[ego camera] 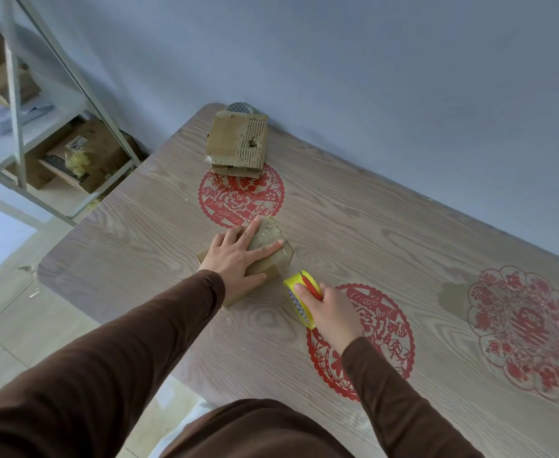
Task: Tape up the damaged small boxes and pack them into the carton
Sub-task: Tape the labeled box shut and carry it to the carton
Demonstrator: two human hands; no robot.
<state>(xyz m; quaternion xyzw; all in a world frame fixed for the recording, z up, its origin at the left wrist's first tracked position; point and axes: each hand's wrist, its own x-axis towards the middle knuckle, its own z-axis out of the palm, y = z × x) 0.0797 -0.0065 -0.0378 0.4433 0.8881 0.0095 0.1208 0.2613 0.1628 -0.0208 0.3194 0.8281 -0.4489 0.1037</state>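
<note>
Left hand (235, 256) flat on small box (264, 256), right hand (329, 309) gripping tape dispenser (299, 294) — tape stretched between

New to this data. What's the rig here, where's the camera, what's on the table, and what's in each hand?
There is no robot: a person in brown sleeves works with bare hands. The single picture comes from a wide-angle camera on the person's head, looking forward and down.

On the grey wood-grain table with red paper-cut decals lies a small brown cardboard box, partly covered in clear tape. The left hand presses flat on it, fingers straight. The right hand grips a yellow tape dispenser with a red blade guard, from which clear tape runs to the box. At the far edge sits a torn, damaged cardboard box, untouched. No packing carton is visible on the table.
</note>
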